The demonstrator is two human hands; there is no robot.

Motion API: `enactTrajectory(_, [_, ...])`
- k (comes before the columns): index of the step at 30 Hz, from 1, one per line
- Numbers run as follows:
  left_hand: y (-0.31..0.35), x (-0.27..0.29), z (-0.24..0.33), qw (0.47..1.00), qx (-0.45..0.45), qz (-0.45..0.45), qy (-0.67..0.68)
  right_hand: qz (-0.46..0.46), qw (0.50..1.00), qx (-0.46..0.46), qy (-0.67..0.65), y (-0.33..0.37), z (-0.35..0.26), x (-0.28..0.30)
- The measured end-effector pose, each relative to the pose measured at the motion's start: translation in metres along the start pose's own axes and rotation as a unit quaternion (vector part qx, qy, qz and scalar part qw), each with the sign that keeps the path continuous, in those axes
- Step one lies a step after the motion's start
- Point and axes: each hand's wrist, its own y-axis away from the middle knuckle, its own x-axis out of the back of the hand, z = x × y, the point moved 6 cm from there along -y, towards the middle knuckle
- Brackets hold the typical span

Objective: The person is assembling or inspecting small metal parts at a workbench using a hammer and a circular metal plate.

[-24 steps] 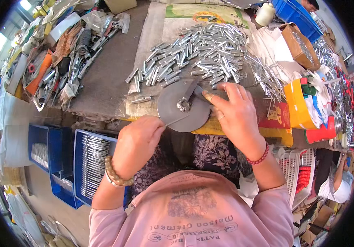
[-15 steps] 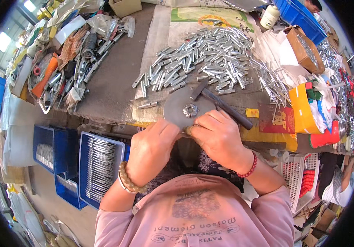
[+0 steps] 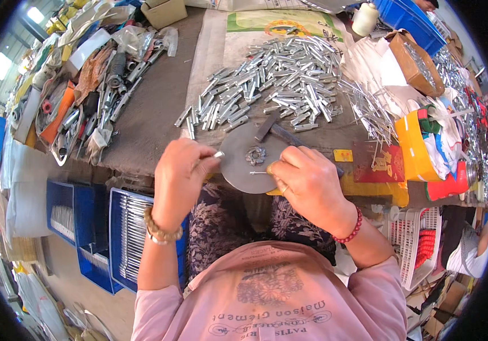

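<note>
My left hand (image 3: 180, 173) pinches a short silver metal tube (image 3: 219, 154) at the left rim of a round grey disc (image 3: 235, 174). Between the fingertips of my right hand (image 3: 307, 177) is a thin metal pin (image 3: 260, 173), pointing left over the disc. A small ring-shaped cluster of metal pieces (image 3: 256, 154) sits on the disc's middle. The hammer (image 3: 282, 134) rests with its head at the disc's far edge, its handle partly hidden behind my right hand. Beyond them lies a large heap of similar silver tubes (image 3: 278, 77).
Long thin rods (image 3: 369, 111) lie right of the heap, near a yellow box (image 3: 415, 146) holding cloths. Tools and an orange-handled piece (image 3: 57, 116) pile up at the left. Below the table edge stand blue crates (image 3: 113, 238) of metal parts and a white basket (image 3: 406, 250).
My hands have moved apart, the left going left and up. The tube that lay left of the disc is now in my left hand. The pin in my right hand has come into sight.
</note>
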Motion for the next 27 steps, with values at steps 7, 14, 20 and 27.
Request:
enactTrajectory(7, [0.014, -0.021, 0.044, 0.997, -0.060, -0.026, 0.033, 0.001, 1.000, 0.006, 0.000, 0.003, 0.001, 0.004])
enactTrajectory(14, [0.015, -0.022, 0.038, 0.998, -0.044, -0.005, 0.045, 0.004, 1.000, 0.024, 0.000, 0.004, 0.000, 0.003])
enactTrajectory(20, [0.017, -0.021, 0.035, 0.997, -0.045, -0.003, 0.056, 0.025, 0.999, 0.023, -0.001, 0.005, 0.002, 0.000])
enactTrajectory(27, [0.021, -0.022, 0.034, 0.997, -0.051, 0.013, 0.050, 0.027, 0.999, 0.026, -0.025, 0.000, 0.006, -0.003])
